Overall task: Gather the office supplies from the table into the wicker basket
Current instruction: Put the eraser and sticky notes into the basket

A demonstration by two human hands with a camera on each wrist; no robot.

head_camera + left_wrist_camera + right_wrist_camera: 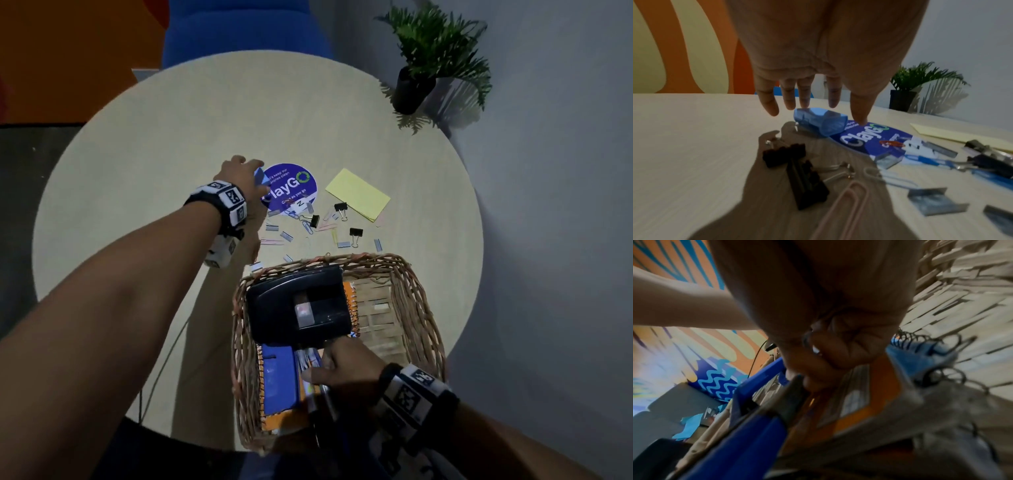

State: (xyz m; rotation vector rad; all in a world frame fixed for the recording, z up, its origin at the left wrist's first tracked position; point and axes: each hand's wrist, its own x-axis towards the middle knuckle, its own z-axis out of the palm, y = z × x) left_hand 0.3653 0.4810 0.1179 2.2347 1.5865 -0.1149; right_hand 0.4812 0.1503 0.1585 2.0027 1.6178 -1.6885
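Note:
My left hand [241,176] reaches over the table with its fingers [767,104] spread just above a small blue see-through box [820,124], which lies on its side at the edge of a round purple sticker [291,188]; it holds nothing. My right hand [339,370] is inside the wicker basket [424,308] and grips a bundle of pens [306,358]. In the blurred right wrist view its fingers [838,353] are curled round them. A black hole punch [298,301], a blue stapler [279,380] and an orange notebook [351,298] lie in the basket.
Loose on the round table [137,154] beyond the basket lie a yellow note pad [358,193], black binder clips [356,233], staple strips [343,244] and paper clips [308,226]. A potted plant [411,89] stands at the far right edge, a blue chair [246,31] behind.

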